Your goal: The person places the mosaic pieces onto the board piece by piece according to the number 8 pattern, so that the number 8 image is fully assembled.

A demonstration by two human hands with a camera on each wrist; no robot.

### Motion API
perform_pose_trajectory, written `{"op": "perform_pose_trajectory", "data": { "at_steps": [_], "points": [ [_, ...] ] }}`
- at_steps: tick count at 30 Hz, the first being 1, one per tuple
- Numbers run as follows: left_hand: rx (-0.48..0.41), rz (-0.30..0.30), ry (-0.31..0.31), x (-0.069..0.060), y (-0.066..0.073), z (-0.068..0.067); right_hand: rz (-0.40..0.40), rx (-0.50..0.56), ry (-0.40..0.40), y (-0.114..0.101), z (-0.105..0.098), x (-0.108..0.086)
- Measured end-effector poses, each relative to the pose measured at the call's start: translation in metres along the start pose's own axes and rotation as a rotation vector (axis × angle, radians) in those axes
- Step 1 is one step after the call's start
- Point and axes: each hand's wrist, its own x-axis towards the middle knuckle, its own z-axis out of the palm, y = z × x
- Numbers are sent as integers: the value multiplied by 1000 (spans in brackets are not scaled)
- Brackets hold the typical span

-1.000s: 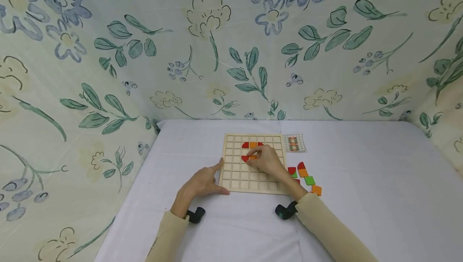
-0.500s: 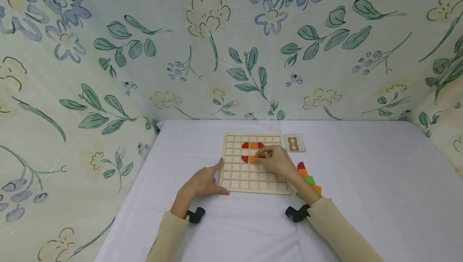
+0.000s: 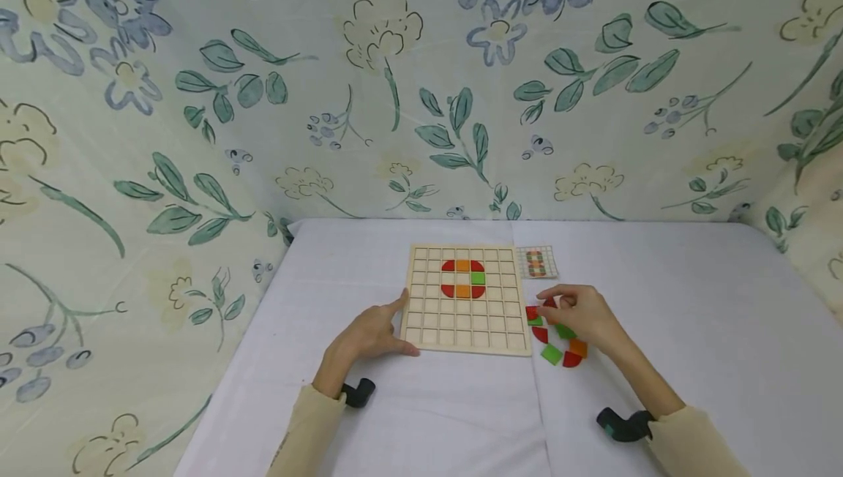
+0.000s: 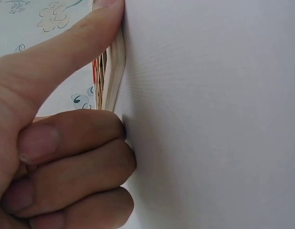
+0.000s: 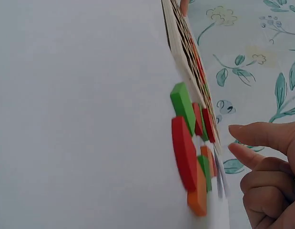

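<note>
Wooden board (image 3: 465, 316) touches left hand (image 3: 372, 332), thumb and forefinger outstretched; right hand (image 3: 582, 314), fingertips parted, hovers over blocks (image 3: 552, 353).

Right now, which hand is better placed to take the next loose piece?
Probably the right hand: it hovers over the loose pieces, no piece visible in its grasp. The left hand is across the board, touching its left edge.

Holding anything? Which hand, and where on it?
Nothing is gripped. Right hand: thumb and index tips apart, nothing between. Left hand only touches the grid board around its near-left corner.
</note>
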Motion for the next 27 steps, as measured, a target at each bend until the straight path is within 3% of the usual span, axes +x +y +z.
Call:
{"op": "perform_pose_trajectory", "data": {
  "at_steps": [6,11,27],
  "points": [
    [7,-5,-1,1,2,1,85,-54,44,24,-14,-24],
    [15,-23,1,1,2,1,146,-68,27,30,-16,-32],
    [11,-34,7,-1,1,1,140,-140,60,29,-14,-35]
  ]
}}
